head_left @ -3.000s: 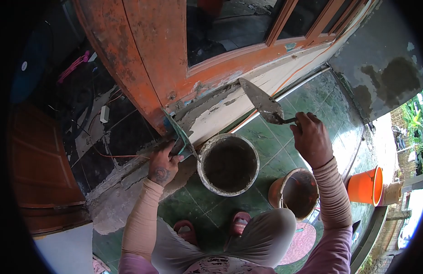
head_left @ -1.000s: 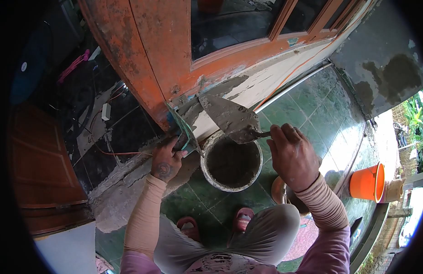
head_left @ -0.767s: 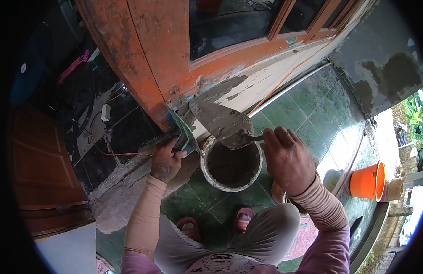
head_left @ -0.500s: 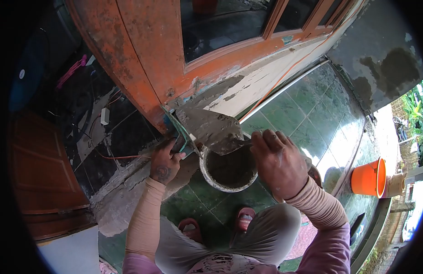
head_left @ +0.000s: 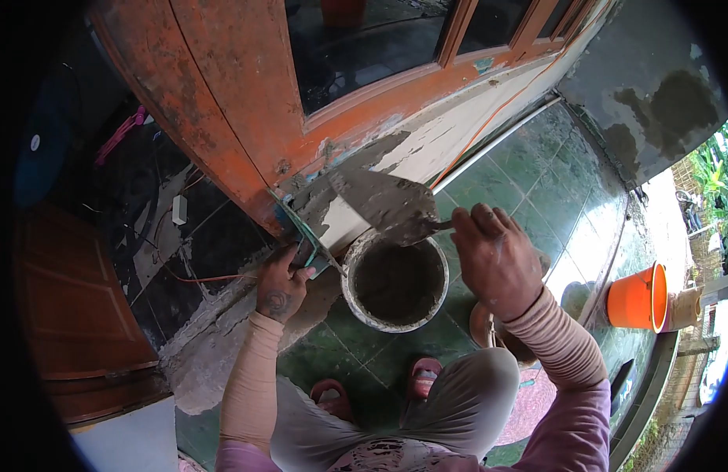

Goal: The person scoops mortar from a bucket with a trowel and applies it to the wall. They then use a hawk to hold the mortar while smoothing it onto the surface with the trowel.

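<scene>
My right hand (head_left: pixel 496 259) grips the handle of a pointed trowel (head_left: pixel 387 204) whose blade, coated in grey mortar, lies against the low wall strip (head_left: pixel 427 149) under the orange door frame (head_left: pixel 246 102). My left hand (head_left: pixel 281 283) holds a green-edged float (head_left: pixel 299 232) upright against the corner of the frame. A bucket of wet mortar (head_left: pixel 395 279) stands on the floor between both hands.
A second, smaller pail (head_left: pixel 490 330) sits partly hidden under my right forearm. An orange bucket (head_left: pixel 635 297) stands at the right by the step edge. Green floor tiles (head_left: pixel 537 181) run along the wall. Rough concrete (head_left: pixel 199 354) borders the doorway at left. My sandalled feet (head_left: pixel 380 385) are below.
The trowel swung left from the wall down to the corner beside the float, then lifted slightly back right. My left hand has stayed in place on the float.
</scene>
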A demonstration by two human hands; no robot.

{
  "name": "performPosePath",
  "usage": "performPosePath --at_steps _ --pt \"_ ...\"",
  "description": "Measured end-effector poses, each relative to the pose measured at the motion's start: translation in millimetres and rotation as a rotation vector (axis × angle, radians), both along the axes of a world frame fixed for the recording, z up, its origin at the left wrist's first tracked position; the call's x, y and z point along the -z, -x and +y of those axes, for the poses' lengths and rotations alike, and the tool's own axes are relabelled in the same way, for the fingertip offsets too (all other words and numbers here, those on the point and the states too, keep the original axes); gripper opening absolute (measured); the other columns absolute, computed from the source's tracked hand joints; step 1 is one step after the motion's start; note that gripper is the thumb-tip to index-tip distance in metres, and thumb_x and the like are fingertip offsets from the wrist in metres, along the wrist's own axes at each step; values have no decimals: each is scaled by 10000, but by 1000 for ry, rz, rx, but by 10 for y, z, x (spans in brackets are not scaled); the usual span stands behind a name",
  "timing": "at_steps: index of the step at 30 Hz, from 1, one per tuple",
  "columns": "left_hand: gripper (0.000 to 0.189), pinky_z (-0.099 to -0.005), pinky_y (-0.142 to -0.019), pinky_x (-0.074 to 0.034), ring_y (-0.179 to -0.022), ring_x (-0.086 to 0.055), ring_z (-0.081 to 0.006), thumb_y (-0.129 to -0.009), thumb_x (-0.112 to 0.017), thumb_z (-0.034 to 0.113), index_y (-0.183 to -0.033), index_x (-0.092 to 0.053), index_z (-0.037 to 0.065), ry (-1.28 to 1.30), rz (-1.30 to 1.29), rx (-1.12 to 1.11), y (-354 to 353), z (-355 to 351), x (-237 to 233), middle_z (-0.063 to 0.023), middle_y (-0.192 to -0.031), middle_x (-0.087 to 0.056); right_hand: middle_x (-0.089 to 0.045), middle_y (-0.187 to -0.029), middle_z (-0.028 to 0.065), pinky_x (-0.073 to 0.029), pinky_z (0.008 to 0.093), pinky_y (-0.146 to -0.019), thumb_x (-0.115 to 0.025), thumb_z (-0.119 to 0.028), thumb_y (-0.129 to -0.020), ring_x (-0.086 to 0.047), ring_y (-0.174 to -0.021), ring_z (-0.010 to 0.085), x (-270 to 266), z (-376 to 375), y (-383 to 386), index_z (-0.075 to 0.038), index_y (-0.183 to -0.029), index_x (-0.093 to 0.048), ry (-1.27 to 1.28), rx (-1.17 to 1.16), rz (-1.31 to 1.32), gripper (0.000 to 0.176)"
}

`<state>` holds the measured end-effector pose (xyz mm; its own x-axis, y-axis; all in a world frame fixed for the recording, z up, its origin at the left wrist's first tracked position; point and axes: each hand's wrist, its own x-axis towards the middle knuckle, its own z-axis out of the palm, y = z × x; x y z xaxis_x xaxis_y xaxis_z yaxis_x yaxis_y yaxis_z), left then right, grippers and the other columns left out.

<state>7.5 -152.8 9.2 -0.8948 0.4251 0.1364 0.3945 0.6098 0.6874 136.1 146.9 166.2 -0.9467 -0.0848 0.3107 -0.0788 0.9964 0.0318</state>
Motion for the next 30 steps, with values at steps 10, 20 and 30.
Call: performPosePath --at_steps 10,20,30 --pt "480 -460 -805 -511 -853 -681 -378 -852 -776 283 -1219 -647 3 57 -20 -9 1 -9 2 -183 -948 -723 -620 -981 164 -521 441 -833 -649 -75 -870 -638 -928 343 2 384 64 -27 -1016 -605 46 198 10 160" --pt "493 -467 -796 -511 -859 -669 -401 -855 -767 328 -1226 -653 25 42 23 -11 8 -16 39 -196 -960 -709 -619 -952 181 -530 448 -813 -663 -74 -865 -646 -919 366 -46 377 57 -13 -1032 -616 111 180 -25 185" --pt "508 -456 -790 -517 -844 -678 -379 -857 -758 344 -1238 -647 26 -24 13 8 29 -43 120 -183 -949 -722 -597 -879 170 -518 437 -777 -670 -54 -818 -634 -861 359 -41 68 -9 -6 -993 -616 248 80 67 190"
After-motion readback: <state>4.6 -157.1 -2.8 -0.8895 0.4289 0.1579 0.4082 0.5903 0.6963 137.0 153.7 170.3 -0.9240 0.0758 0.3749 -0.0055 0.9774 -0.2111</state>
